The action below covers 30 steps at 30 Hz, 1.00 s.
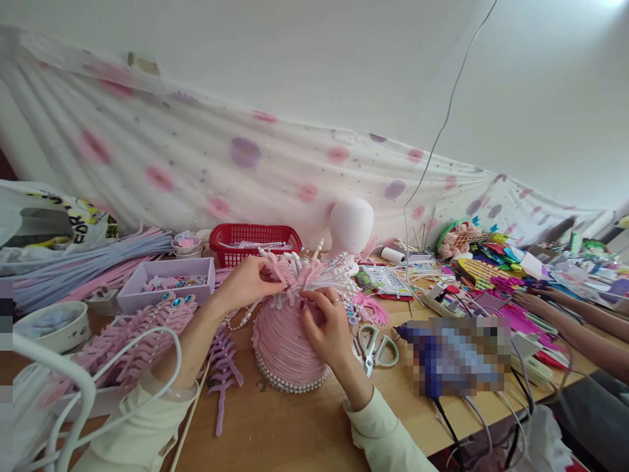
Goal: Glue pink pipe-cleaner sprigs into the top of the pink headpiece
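Observation:
A dome-shaped pink headdress (289,347), wrapped in rows of fuzzy pipe cleaner and edged with pearl beads, stands on the table in front of me. Pink pipe-cleaner petals (307,275) and pearl sprays (339,272) rise from its top. My left hand (251,278) is closed at the upper left, its fingers pinching a pink pipe-cleaner petal. On the right side of the top, my right hand (327,324) is curled with thumb and forefinger together at the petals' base. Whatever sits between those fingertips is too small to make out.
Scissors (376,347) lie right of the headdress, beside a blurred-out object (457,357) with cables. A white foam head (351,226) and red basket (255,229) stand behind. Left are a lilac box (167,278) and pink feather-like pieces (132,347). Another person's hands (535,301) work at right.

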### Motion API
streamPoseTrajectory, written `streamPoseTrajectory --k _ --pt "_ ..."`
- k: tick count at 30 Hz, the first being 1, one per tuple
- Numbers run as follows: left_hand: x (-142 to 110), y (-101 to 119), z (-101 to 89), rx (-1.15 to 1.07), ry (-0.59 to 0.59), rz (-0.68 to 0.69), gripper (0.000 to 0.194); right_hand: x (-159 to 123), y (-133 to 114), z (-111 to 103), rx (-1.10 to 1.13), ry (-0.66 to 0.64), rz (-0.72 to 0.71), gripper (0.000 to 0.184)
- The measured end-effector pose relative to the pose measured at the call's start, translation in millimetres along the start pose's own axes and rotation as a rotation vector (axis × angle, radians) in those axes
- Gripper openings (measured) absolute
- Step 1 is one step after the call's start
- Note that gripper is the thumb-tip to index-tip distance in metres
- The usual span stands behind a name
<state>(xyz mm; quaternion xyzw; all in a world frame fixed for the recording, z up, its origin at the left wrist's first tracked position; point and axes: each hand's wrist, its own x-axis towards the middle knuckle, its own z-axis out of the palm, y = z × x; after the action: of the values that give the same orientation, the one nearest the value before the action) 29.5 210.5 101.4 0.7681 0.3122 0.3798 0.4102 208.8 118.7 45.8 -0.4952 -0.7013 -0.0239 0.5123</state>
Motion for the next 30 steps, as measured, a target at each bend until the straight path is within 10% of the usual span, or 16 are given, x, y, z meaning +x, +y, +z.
streamPoseTrajectory --k 26,30 --pt "-2.4 3.5 -0.4 0.016 -0.068 0.039 0.010 0.8 -3.8 1.5 -0.095 -0.043 0.063 0.046" --pt "-3.0 4.3 -3.0 0.091 0.061 -0.011 0.008 1.0 -3.9 2.8 -0.091 -0.043 0.061 0.044"
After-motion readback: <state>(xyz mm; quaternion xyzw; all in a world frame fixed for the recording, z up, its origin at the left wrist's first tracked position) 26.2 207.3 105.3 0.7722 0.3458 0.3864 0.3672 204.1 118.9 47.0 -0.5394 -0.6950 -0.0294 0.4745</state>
